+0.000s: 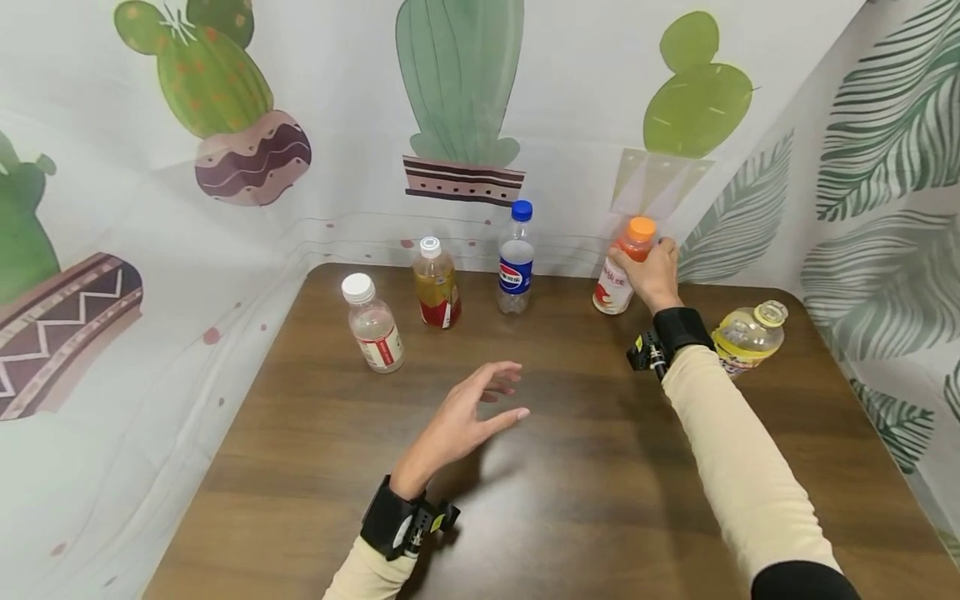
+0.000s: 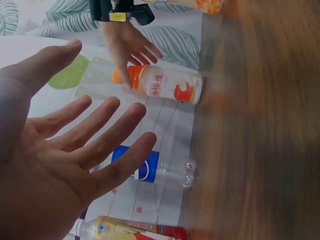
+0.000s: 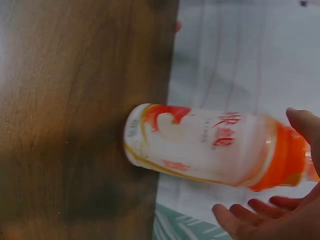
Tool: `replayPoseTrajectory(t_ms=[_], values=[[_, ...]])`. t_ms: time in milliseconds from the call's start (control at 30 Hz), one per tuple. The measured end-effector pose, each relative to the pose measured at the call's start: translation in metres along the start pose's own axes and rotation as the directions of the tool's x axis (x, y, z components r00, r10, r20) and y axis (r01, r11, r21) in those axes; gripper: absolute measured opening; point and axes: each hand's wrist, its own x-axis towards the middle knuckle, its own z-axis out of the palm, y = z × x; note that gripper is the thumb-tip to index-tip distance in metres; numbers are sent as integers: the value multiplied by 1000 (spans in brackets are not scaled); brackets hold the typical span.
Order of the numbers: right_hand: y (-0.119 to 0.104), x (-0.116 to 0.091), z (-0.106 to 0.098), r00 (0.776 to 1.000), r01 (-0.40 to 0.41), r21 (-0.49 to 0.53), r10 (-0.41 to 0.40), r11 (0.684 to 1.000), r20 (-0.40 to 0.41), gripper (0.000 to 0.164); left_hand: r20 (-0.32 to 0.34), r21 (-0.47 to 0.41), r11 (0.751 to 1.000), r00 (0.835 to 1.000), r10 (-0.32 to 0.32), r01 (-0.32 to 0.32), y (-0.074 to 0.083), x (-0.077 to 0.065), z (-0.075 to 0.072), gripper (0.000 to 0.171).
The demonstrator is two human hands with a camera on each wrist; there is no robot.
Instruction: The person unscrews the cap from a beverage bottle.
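A white-labelled drink bottle (image 1: 613, 286) with an orange cap stands at the table's back edge. Around its upper part is my right hand (image 1: 654, 271), thumb on one side and fingers on the other. The right wrist view shows the bottle (image 3: 200, 145) with the fingers (image 3: 240, 220) extended and apart from it; whether the thumb touches it I cannot tell. Over the middle of the table hovers my left hand (image 1: 457, 421), holding nothing, its fingers spread in the left wrist view. Beyond it stands a blue-capped Pepsi bottle (image 1: 515, 271).
To the left are a bottle with amber and red colouring (image 1: 437, 287) and a clear white-capped bottle (image 1: 377, 333). A yellow-labelled bottle (image 1: 746, 337) stands beside my right wrist. The brown wooden table (image 1: 300, 467) meets a cactus-printed cloth (image 1: 345, 108) at the back.
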Motion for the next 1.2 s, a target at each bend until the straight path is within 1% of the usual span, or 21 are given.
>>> replayPoseTrajectory(t_ms=[100,200,500,633,733,833,933,1000,1200], values=[[3,6,7,999,-18,25,19,1000,-29,81,-3,-6,1000,1000,-17,17,-1,-2,-2,57],[2,7,11,999,-11,43,12,999,-41,74,-11,-9,1000,1000,-22,22,-3,-3,-5,57],[4,2,-10,997,54,37,-52,998,-53,73,-30,-11,1000,999,-11,11,-1,-1,-3,54],[-2,-7,-16,995,86,60,-83,994,-61,72,-32,-24,1000,999,-15,14,-1,-3,-2,54],[-10,-19,-21,991,130,87,-127,988,-47,73,-38,-27,999,999,-20,19,-1,-5,-2,54],[-21,-36,-30,985,173,106,-172,979,-14,74,-39,-16,1000,999,-15,15,-1,-7,-1,53],[-33,-58,-45,977,209,120,-213,971,17,75,-34,-6,1000,999,-5,5,1,-7,-1,53],[-42,-73,-56,971,233,111,-238,966,28,75,-35,-2,1000,999,0,0,1,-6,-1,54],[-59,-116,-81,944,316,112,-323,942,59,74,-42,12,1000,999,3,-3,3,-4,-1,53]])
